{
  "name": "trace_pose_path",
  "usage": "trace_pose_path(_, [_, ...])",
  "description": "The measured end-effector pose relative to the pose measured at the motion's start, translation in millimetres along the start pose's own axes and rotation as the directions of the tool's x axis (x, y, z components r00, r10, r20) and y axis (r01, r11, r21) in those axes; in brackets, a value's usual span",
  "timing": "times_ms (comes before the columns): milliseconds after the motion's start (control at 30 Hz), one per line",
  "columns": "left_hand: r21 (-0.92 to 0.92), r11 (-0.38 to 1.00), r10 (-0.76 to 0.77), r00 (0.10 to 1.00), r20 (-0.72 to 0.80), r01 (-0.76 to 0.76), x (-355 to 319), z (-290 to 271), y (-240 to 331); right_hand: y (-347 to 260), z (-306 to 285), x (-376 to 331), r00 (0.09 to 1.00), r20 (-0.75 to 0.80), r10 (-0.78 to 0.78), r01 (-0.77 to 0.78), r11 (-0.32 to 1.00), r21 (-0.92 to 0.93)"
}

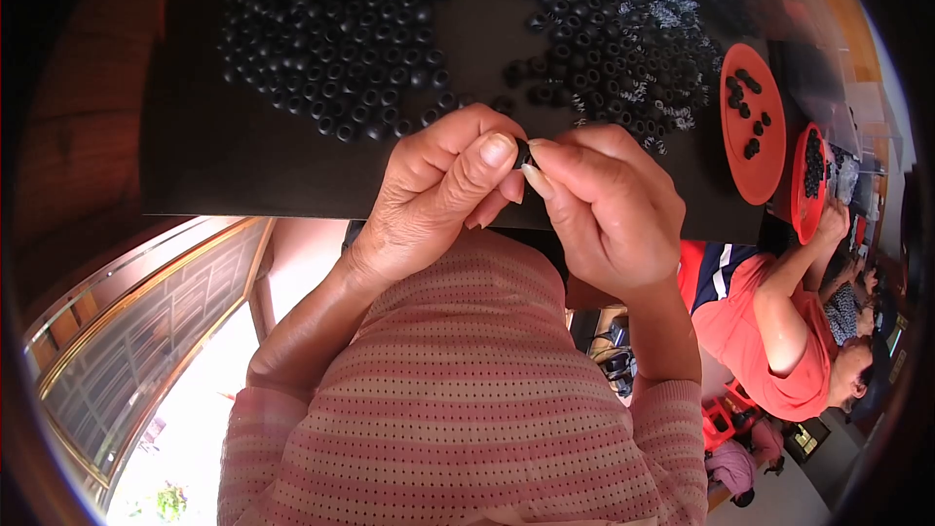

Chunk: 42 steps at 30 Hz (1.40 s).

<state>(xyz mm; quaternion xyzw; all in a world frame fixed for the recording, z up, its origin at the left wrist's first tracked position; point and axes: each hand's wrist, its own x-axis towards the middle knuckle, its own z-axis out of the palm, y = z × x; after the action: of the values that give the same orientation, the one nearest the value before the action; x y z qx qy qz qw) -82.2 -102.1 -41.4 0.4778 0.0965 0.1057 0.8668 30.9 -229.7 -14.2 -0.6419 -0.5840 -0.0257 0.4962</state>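
Note:
Just past the near edge of the black table, both hands meet at a small black plastic piece (pixel 524 153), mostly covered by fingertips. My left hand (pixel 424 190) pinches it from the left between thumb and fingers. From the right, my right hand (pixel 614 200) grips it with thumb and forefinger. Beyond my hands, a wide spread of small black hollow barrel-shaped parts (pixel 341 49) covers much of the table. Loose metal coil springs (pixel 667 0) lie in clusters among the parts on the right.
An orange plate (pixel 755 161) with several black pieces sits at the table's right side. Beside it is a red-orange plate (pixel 804 219) holding more black pieces, with a co-worker's hand (pixel 833 221) at its edge. The co-worker in an orange shirt (pixel 779 351) sits to my right.

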Motion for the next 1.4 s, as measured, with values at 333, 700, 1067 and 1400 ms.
trace_pose_path(333, [-0.014, 1.0, -0.014, 1.0, -0.017, 0.014, -1.0, -1.7, 0.8, -1.8, -5.6, 1.7, 0.996, 0.044, 0.08, -0.083, 0.994, 0.068])
trace_pose_path(700, [-0.08, 0.996, -0.031, 0.999, 0.034, 0.033, -7.1, -7.7, 1.7, 0.1, -7.3, 5.3, 0.977, 0.203, 0.06, -0.099, 0.978, 0.184])
trace_pose_path(1067, [-0.036, 0.999, 0.021, 0.993, 0.12, -0.017, -1.6, -6.1, -0.2, -2.9, -3.4, -4.2, 0.986, 0.164, -0.015, 0.013, 1.0, 0.012])
trace_pose_path(1400, [0.114, 0.989, 0.067, 0.976, 0.206, -0.092, -2.8, -6.3, -1.0, 11.0, -60.3, -17.0, 0.989, 0.0, 0.148, -0.141, 0.946, -0.291])
